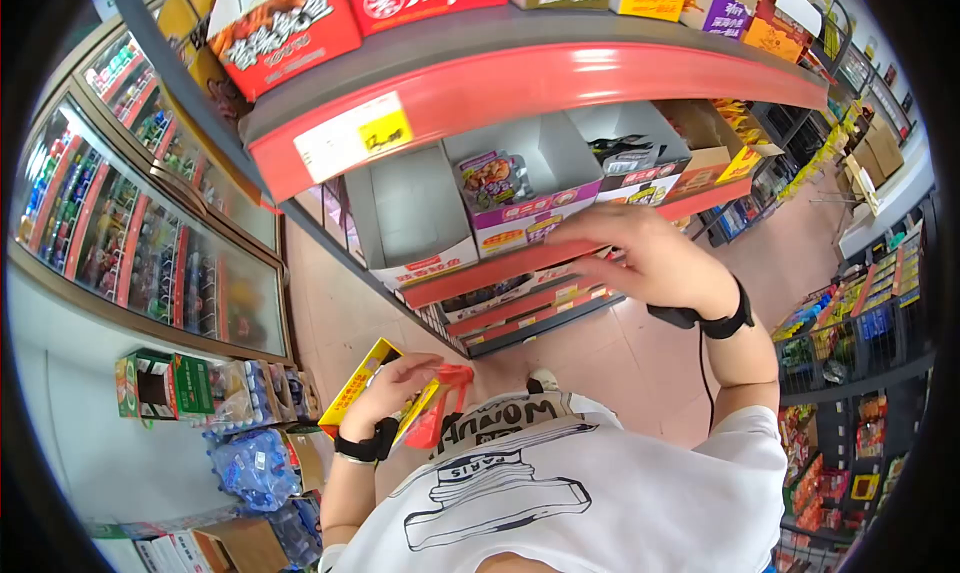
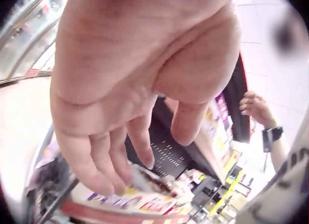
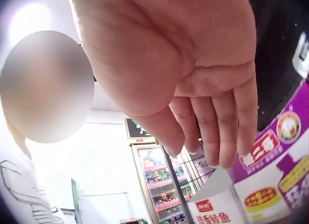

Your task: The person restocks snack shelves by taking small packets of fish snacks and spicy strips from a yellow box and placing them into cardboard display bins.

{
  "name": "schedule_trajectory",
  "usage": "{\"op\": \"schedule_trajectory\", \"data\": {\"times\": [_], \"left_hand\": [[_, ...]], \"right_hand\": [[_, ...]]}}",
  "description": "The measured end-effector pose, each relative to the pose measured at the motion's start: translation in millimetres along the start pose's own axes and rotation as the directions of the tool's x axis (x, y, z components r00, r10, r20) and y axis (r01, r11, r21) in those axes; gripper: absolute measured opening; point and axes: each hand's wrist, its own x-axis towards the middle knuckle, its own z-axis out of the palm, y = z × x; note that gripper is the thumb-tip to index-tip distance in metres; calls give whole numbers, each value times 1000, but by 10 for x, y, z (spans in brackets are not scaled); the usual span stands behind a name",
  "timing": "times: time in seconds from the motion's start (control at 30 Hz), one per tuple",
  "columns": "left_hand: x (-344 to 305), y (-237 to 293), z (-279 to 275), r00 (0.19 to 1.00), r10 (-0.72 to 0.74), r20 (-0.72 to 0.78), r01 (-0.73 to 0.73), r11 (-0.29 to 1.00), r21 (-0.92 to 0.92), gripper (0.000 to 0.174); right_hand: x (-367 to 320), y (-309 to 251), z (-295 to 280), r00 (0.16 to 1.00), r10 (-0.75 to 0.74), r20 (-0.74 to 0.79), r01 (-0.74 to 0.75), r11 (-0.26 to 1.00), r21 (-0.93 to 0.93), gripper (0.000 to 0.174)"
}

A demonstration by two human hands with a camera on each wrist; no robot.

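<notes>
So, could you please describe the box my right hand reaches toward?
Start at the red shelving and drop to the tier below the yellow price tag, where open boxes stand in a row. Beyond the right hand is the purple display box. No neighbour has its purple front: a white box stands left of it.

— What's on the shelves in front of you?
— Your top shelf (image 1: 560, 78) carries red boxes (image 1: 285, 28). On the middle shelf (image 1: 480, 273), a white carton (image 1: 415, 223) stands just beside a purple carton (image 1: 535, 218).
— And the floor (image 1: 620, 363)?
— Packs of bottled water (image 1: 250, 468) lie on it.
</notes>
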Motion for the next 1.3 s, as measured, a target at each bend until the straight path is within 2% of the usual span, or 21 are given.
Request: {"op": "schedule_trajectory", "data": {"times": [0.03, 0.1, 0.17, 0.2, 0.27, 0.37, 0.4, 0.43, 0.5, 0.57, 0.6, 0.63, 0.67, 0.73, 0.77, 0.8, 0.87, 1.03, 1.07, 1.17, 1.3], "left_hand": [[2, 279, 69, 996, 47, 79, -49, 999, 19, 33], [33, 710, 154, 984, 141, 113, -149, 987, 65, 31], [7, 1261, 267, 958, 240, 156, -275, 924, 266, 31], [11, 1476, 330, 945, 305, 115, -326, 896, 303, 31], [82, 1792, 450, 912, 409, 26, -394, 860, 325, 29], [250, 2175, 645, 859, 502, -98, -392, 769, 505, 28], [342, 2235, 670, 840, 533, -102, -360, 688, 630, 29], [437, 2267, 697, 836, 536, -113, -354, 687, 634, 29], [630, 2298, 750, 715, 699, 6, -288, 286, 914, 32], [737, 2263, 769, 748, 664, -4, -274, 315, 909, 31], [776, 2224, 782, 768, 641, 17, -268, 297, 916, 28], [809, 2184, 797, 787, 616, 38, -263, 279, 923, 25], [833, 2143, 822, 734, 679, 21, -267, 260, 928, 22], [822, 2133, 847, 733, 681, -8, -229, 258, 939, 22], [810, 2119, 855, 729, 684, -36, -194, 255, 947, 24], [798, 2098, 863, 731, 682, -35, -193, 255, 947, 24], [766, 2073, 864, 759, 646, -81, -242, 396, 886, 32], [771, 1984, 875, 713, 700, -50, -267, 336, 903, 38], [772, 1965, 887, 690, 722, -50, -268, 319, 909, 38], [753, 1892, 914, 663, 747, -53, -260, 296, 919, 37], [743, 1847, 922, 635, 771, -52, -249, 268, 931, 35]], "right_hand": [[0, 45, -111, 999, -38, -23, 36, 994, -105, 28], [37, 184, -290, 989, -132, -62, 124, 985, -118, 27], [97, 249, -448, 981, -174, -84, 152, 963, -223, 28], [129, 260, -526, 994, -105, -42, 95, 974, -206, 32], [239, 417, -585, 990, -140, 4, 136, 954, -265, 34], [430, 598, -589, 988, -112, 107, 145, 906, -397, 39], [472, 632, -582, 983, -146, 110, 180, 888, -423, 34], [526, 672, -559, 977, -180, 114, 212, 869, -448, 30], [756, 788, -542, 962, -166, 215, 254, 831, -494, 28], [856, 807, -542, 944, -44, 326, 200, 862, -466, 27], [931, 965, -471, 950, -144, 277, 271, 820, -505, 21], [1034, 1080, -409, 950, -146, 277, 273, 820, -502, 21], [1155, 1180, -338, 934, -220, 283, 346, 756, -556, 15], [1354, 1339, -198, 895, -334, 295, 445, 638, -629, 10], [1423, 1410, -126, 895, -335, 294, 445, 641, -625, 10], [1489, 1461, -63, 906, -257, 337, 420, 644, -639, 9], [1623, 1526, 38, 910, -97, 403, 366, 645, -671, 8], [1852, 1526, 156, 811, 321, 488, 224, 600, -768, 15], [1867, 1514, 176, 812, 325, 485, 219, 600, -769, 15], [1826, 1385, 240, 705, 522, 479, -155, 773, -615, 13], [1841, 1235, 243, 800, 425, 425, -120, 806, -580, 13]]}}
